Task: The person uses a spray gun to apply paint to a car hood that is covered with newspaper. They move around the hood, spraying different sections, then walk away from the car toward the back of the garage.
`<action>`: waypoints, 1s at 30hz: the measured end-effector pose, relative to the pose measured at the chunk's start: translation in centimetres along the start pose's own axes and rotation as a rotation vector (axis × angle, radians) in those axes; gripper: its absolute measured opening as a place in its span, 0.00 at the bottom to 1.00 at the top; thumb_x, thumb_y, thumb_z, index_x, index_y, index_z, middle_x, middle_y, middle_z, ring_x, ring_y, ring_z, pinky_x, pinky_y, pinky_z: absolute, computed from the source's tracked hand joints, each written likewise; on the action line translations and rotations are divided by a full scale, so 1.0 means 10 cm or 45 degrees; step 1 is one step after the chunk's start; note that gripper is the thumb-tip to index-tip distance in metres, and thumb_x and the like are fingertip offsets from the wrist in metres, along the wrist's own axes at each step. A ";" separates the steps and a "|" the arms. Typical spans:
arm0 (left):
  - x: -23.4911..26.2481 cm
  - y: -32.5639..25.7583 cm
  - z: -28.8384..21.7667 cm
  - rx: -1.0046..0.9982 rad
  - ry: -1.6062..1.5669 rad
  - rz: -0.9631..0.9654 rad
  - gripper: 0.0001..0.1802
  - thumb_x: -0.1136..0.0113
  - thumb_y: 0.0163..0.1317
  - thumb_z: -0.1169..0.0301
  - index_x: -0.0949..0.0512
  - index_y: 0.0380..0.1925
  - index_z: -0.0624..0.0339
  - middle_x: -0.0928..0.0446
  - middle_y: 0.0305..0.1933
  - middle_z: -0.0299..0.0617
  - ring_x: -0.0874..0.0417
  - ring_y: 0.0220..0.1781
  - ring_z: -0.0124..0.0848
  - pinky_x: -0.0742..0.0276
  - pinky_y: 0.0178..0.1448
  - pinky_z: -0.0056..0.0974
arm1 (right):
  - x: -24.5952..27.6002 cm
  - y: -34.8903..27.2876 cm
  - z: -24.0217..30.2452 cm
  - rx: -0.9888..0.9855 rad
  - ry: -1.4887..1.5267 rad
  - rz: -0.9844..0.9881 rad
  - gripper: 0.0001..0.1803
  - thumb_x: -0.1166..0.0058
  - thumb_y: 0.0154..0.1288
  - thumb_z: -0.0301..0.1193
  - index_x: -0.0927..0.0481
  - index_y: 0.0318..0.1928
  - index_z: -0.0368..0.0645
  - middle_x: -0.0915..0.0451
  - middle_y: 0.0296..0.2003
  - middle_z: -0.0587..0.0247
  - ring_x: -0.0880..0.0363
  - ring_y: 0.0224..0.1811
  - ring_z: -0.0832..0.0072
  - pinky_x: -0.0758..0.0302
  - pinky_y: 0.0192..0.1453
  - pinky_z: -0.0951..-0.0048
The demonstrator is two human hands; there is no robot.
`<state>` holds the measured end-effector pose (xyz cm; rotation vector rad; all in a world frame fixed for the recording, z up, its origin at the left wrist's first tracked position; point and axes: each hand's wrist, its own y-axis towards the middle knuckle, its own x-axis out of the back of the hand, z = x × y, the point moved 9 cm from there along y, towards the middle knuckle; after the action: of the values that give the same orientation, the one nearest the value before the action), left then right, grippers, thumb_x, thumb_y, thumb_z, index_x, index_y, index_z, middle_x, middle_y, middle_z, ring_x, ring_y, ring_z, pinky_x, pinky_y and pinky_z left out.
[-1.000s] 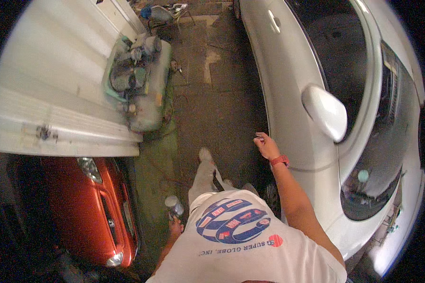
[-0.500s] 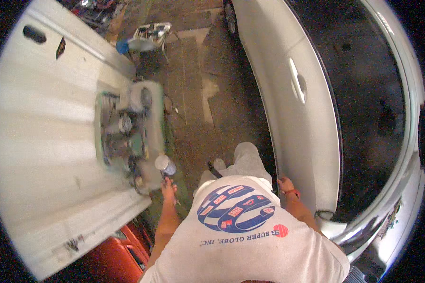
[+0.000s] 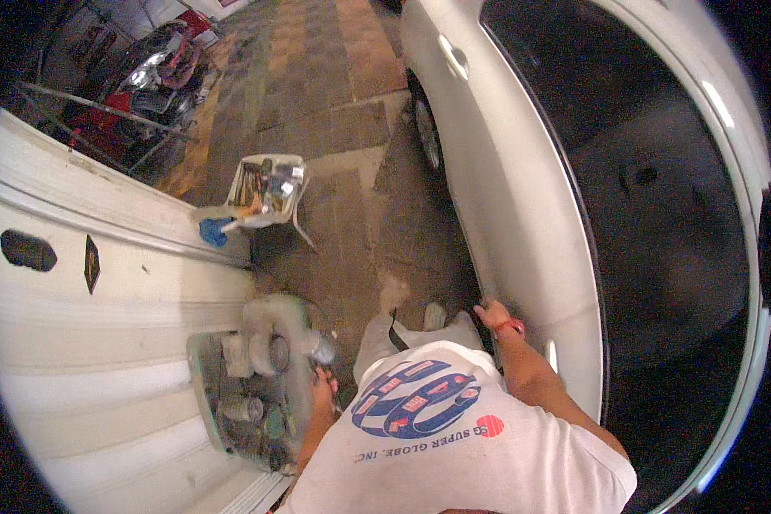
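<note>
- down at the lower middle of the head view, the left hand [image 3: 324, 385] is closed around a grey can [image 3: 319, 349], held upright just beside a cluttered green tray [image 3: 199, 385].
- that tray holds tins, jars and a pale rounded container [image 3: 274, 319]; it rests on a white ribbed panel [image 3: 77, 343] that fills the left side of the view.
- over on the right, the right hand [image 3: 491, 313] rests against the lower edge of a white car [image 3: 505, 197], fingers curled on the panel edge; a red band [image 3: 511, 325] sits on its wrist. whether it truly grips the edge or only leans there, i cannot tell.
- between the two hands is the person's own white printed shirt [image 3: 454, 445], with grey trouser legs and a pale shoe [image 3: 433, 315] on the stained paved floor [image 3: 351, 128].
- further up the floor, well apart from both hands, stands a white chair [image 3: 270, 190] loaded with tools, a blue rag [image 3: 214, 231] hanging at its corner.
- behind the car's rear wheel [image 3: 427, 137], the door handle [image 3: 454, 56] shows near the top.
- at the top left lie a chrome part and red pieces [image 3: 158, 73], too small to tell apart.
</note>
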<state>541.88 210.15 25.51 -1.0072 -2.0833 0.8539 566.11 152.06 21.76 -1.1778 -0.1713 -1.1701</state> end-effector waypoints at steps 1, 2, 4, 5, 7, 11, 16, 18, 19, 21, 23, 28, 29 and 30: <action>-0.24 -0.03 -0.28 -0.138 -0.050 -0.078 0.36 0.50 0.75 0.34 0.26 0.62 0.54 0.18 0.42 0.42 0.26 0.24 0.24 0.29 0.27 0.36 | 0.39 0.41 0.52 0.121 0.072 -0.079 0.31 0.39 0.70 0.49 0.19 0.62 0.36 0.16 0.56 0.38 0.18 0.64 0.49 0.24 0.69 0.55; -0.34 0.06 -0.40 -0.125 -0.087 -0.071 0.36 0.50 0.75 0.33 0.26 0.62 0.54 0.18 0.41 0.41 0.25 0.24 0.24 0.29 0.28 0.36 | 0.72 0.80 1.11 0.256 0.140 -0.133 0.31 0.39 0.71 0.48 0.20 0.64 0.36 0.15 0.57 0.40 0.17 0.63 0.50 0.23 0.69 0.56; -0.47 0.31 -0.38 0.040 -0.124 0.002 0.36 0.49 0.74 0.33 0.25 0.61 0.54 0.18 0.40 0.41 0.25 0.25 0.25 0.28 0.28 0.37 | 1.24 1.47 2.13 0.462 0.128 -0.246 0.29 0.39 0.73 0.45 0.20 0.64 0.36 0.15 0.57 0.42 0.16 0.62 0.51 0.22 0.67 0.58; -0.58 0.41 -0.32 0.111 -0.130 0.004 0.36 0.49 0.74 0.33 0.25 0.61 0.54 0.18 0.40 0.41 0.25 0.25 0.25 0.28 0.28 0.37 | 1.46 1.68 2.31 0.438 0.181 -0.225 0.30 0.40 0.72 0.46 0.20 0.63 0.37 0.15 0.57 0.41 0.17 0.62 0.49 0.22 0.67 0.55; -0.79 0.79 -0.45 0.179 -0.183 -0.018 0.36 0.49 0.74 0.33 0.24 0.60 0.53 0.19 0.39 0.41 0.25 0.25 0.25 0.28 0.28 0.37 | 1.90 2.22 3.14 0.463 0.307 -0.202 0.30 0.41 0.71 0.50 0.19 0.62 0.39 0.16 0.58 0.40 0.18 0.62 0.44 0.22 0.67 0.50; -1.19 1.65 -1.37 0.207 -0.238 -0.009 0.36 0.48 0.73 0.32 0.23 0.59 0.53 0.19 0.38 0.40 0.24 0.25 0.26 0.27 0.28 0.37 | 1.94 3.53 3.26 0.287 0.102 -0.230 0.30 0.41 0.72 0.51 0.17 0.60 0.38 0.15 0.56 0.40 0.17 0.60 0.45 0.22 0.66 0.52; -1.78 3.01 -3.44 0.097 -0.549 0.203 0.37 0.48 0.72 0.31 0.22 0.57 0.53 0.20 0.35 0.39 0.23 0.26 0.27 0.26 0.29 0.38 | 1.38 4.25 2.29 -0.227 -0.330 0.073 0.33 0.38 0.66 0.54 0.14 0.58 0.40 0.15 0.55 0.38 0.16 0.61 0.47 0.21 0.67 0.51; -2.00 3.60 -4.39 0.031 -0.708 0.276 0.37 0.48 0.72 0.31 0.21 0.57 0.53 0.20 0.35 0.39 0.23 0.26 0.28 0.25 0.29 0.38 | 1.20 4.49 2.11 -0.285 -0.458 0.296 0.31 0.39 0.66 0.53 0.13 0.57 0.42 0.15 0.57 0.40 0.16 0.61 0.49 0.22 0.68 0.52; -2.03 3.91 -4.90 0.001 -0.643 0.224 0.37 0.47 0.72 0.31 0.21 0.57 0.53 0.20 0.34 0.39 0.23 0.27 0.28 0.25 0.29 0.38 | 1.19 4.72 2.41 -0.168 -0.539 0.347 0.30 0.40 0.67 0.54 0.12 0.56 0.43 0.15 0.57 0.42 0.15 0.61 0.50 0.21 0.68 0.53; -1.98 4.58 -6.01 -0.054 -0.291 0.063 0.39 0.43 0.69 0.30 0.21 0.61 0.51 0.20 0.34 0.36 0.22 0.30 0.26 0.23 0.40 0.40 | 1.56 4.90 3.24 -0.287 -0.199 0.159 0.29 0.43 0.69 0.54 0.12 0.55 0.43 0.14 0.56 0.43 0.14 0.59 0.51 0.20 0.66 0.53; -2.01 5.32 -6.95 -0.044 -0.172 0.001 0.40 0.41 0.69 0.32 0.21 0.64 0.53 0.20 0.32 0.35 0.22 0.30 0.26 0.23 0.41 0.38 | 1.73 5.14 3.76 -0.343 -0.124 0.132 0.29 0.43 0.70 0.55 0.12 0.55 0.43 0.13 0.55 0.43 0.13 0.58 0.52 0.19 0.65 0.53; -2.83 6.62 -9.00 -0.173 -0.072 -0.109 0.41 0.41 0.71 0.34 0.23 0.66 0.59 0.17 0.33 0.38 0.21 0.26 0.27 0.26 0.29 0.34 | 2.32 6.67 4.48 -0.502 0.055 0.153 0.28 0.38 0.67 0.54 0.11 0.50 0.41 0.11 0.41 0.48 0.11 0.47 0.58 0.19 0.55 0.54; -2.90 6.80 -9.30 -0.208 -0.226 -0.179 0.40 0.42 0.71 0.34 0.22 0.64 0.59 0.16 0.34 0.39 0.21 0.25 0.28 0.27 0.27 0.34 | 2.45 7.16 4.79 -0.513 0.212 0.135 0.28 0.36 0.67 0.54 0.11 0.49 0.40 0.11 0.37 0.49 0.10 0.43 0.60 0.18 0.52 0.54; -2.98 6.94 -9.40 -0.182 -0.352 -0.247 0.40 0.43 0.71 0.33 0.22 0.62 0.60 0.15 0.34 0.40 0.22 0.24 0.28 0.28 0.26 0.33 | 2.65 7.57 5.12 -0.410 0.159 0.097 0.29 0.36 0.66 0.54 0.11 0.48 0.39 0.11 0.35 0.50 0.11 0.41 0.61 0.19 0.50 0.54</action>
<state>657.16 244.35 16.80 -0.7761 -2.4601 0.7900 659.45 169.08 14.27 -1.3737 0.1622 -1.2291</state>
